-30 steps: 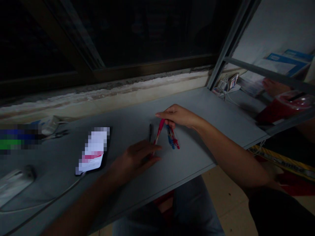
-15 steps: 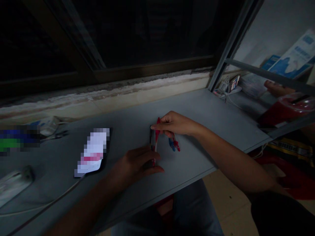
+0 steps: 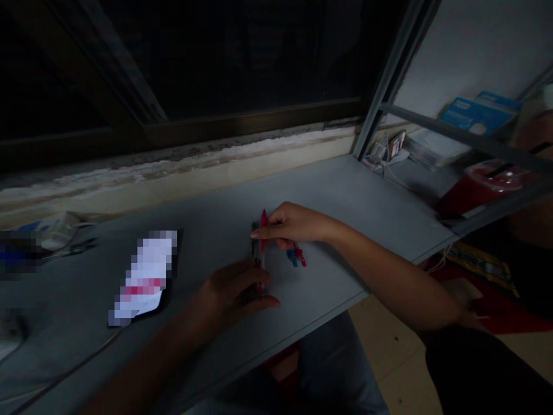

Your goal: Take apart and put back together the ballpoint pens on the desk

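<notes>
My right hand (image 3: 291,223) pinches a small red pointed piece (image 3: 264,219) near the top of a slim dark and clear item (image 3: 254,242). My left hand (image 3: 233,285) curls around this item's lower end, where a bit of red shows between thumb and fingers. What the item is I cannot make out in the dim light. Beneath my right hand, a small blue piece (image 3: 293,257) and a red piece (image 3: 300,255) appear at the grey tabletop (image 3: 319,282); whether they hang from the hand or lie there, I cannot tell.
On the left lies a phone (image 3: 144,276) with a lit, blurred screen and a cable. A white plug block (image 3: 60,230) stands behind it. Beyond a metal frame (image 3: 367,132) at right are a red tub (image 3: 479,184), blue boxes (image 3: 469,115) and another person.
The view has swung slightly right. Both my hands keep nearly the same hold. The other person's hand behind the frame has left its spot, and the tilted white-and-blue thing there is out of sight.
</notes>
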Available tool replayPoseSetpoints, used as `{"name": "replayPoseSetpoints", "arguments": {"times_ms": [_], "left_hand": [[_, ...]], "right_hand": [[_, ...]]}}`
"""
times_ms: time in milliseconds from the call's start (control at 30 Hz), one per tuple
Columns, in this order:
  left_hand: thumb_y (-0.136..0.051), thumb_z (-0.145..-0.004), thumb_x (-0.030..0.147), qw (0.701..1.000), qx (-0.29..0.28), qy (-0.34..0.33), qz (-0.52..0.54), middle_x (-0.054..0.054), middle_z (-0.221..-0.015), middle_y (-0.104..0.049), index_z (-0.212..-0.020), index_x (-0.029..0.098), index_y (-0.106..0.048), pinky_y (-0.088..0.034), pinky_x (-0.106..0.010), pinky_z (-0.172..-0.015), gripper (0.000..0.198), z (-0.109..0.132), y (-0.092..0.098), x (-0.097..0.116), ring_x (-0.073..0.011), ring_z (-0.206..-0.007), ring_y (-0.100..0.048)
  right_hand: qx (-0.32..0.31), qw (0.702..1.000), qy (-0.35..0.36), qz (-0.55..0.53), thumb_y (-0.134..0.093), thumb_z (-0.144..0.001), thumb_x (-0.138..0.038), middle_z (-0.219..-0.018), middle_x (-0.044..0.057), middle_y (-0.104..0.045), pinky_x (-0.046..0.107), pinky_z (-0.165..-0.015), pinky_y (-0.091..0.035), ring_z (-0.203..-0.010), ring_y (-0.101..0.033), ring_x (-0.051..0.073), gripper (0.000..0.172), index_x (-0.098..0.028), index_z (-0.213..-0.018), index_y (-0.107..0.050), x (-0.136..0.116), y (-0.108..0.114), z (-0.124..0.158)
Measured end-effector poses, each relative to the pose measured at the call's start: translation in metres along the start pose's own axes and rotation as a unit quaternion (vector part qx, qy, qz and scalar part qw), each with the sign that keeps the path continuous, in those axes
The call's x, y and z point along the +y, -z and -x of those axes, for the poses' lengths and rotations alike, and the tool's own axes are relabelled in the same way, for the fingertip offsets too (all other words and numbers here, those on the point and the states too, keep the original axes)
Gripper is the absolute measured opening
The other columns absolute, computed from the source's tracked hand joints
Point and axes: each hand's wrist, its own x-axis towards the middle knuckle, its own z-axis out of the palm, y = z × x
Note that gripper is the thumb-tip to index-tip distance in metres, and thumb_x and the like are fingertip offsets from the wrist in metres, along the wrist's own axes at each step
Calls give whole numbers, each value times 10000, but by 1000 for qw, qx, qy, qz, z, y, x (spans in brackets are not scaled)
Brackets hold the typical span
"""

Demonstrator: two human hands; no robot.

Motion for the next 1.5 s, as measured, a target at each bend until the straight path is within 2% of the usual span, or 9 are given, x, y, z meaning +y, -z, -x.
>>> {"name": "replayPoseSetpoints", "arguments": {"times_ms": [400, 700, 900, 967, 1067, 1133, 1267, 1400, 1500], "left_hand": [[-620, -1026, 416, 1000, 2, -19, 9, 31, -783, -681, -949, 234, -658, -502, -197, -600, 201, -4, 1, 0, -105, -642, -674], [-589, -1035, 425, 999, -17, 21, 43, 16, -782, -686, -917, 222, -679, -492, -225, -617, 252, -6, -4, -8, -124, -650, -652], [-583, -1031, 396, 997, -42, 14, 66, 16, -815, -677, -937, 232, -681, -499, -241, -687, 213, -5, -7, 1, -128, -699, -645], [-655, -975, 433, 995, -57, 23, 79, 19, -821, -660, -1079, 244, -674, -500, -245, -668, 217, -6, -8, 3, -141, -702, -638], [-659, -953, 457, 992, -56, 113, 26, 5, -889, -660, -1350, 238, -539, -507, -269, -679, 469, -9, -7, 3, -163, -713, -649], [-627, -968, 475, 972, -18, 226, -62, 5, -842, -652, -1323, 219, -512, -499, -282, -677, 452, -13, -6, 2, -186, -707, -665], [-652, -944, 402, 959, -31, 261, -107, -40, -787, -675, -1218, 181, -518, -485, -320, -676, 376, -18, -6, -3, -265, -744, -710], [-594, -927, 200, 962, -42, 253, -90, -33, -760, -684, -1178, 196, -488, -476, -307, -670, 272, -17, -9, -8, -262, -735, -725], [-577, -923, 183, 966, -21, 252, -59, -22, -748, -671, -1186, 198, -451, -474, -306, -642, 292, -16, -10, -14, -260, -700, -717]], "right_hand": [[-12, 1000, 20, -1, -688, -947, -451, -524, -44, -587, 214, -531, -355, -473, -467, 46, 439, -140, -645, -619, -5, -2, 1], [51, 997, 22, 51, -632, -974, -492, -569, -33, -607, 222, -581, -373, -528, -540, 76, 426, -137, -742, -662, -1, -13, -2], [200, 975, 70, 69, -530, -1008, -572, -569, -36, -542, 239, -584, -326, -544, -476, 86, 516, -167, -687, -540, 1, -44, 17], [248, 963, 70, 76, -490, -1022, -584, -574, -39, -506, 243, -584, -314, -559, -451, 93, 531, -175, -685, -521, 5, -50, 22], [321, 932, 24, 166, -464, -1052, -528, -622, -26, -513, 240, -608, -330, -590, -463, 99, 504, -171, -702, -528, 12, -46, 23], [297, 913, -25, 278, -446, -1071, -490, -658, -6, -574, 243, -624, -337, -604, -507, 104, 485, -163, -740, -581, 15, -40, 19], [310, 893, -65, 321, -603, -996, -500, -722, 73, -670, 288, -662, -344, -668, -579, 167, 420, -149, -771, -655, 14, -34, 14], [354, 868, -84, 338, -601, -999, -487, -884, 148, -718, 323, -771, -386, -818, -634, 228, 378, -122, -951, -685, 4, -57, 24], [384, 868, -27, 312, -539, -1041, -417, -832, 91, -689, 315, -795, -404, -802, -618, 200, 319, -157, -905, -663, 0, -98, 37]]}}
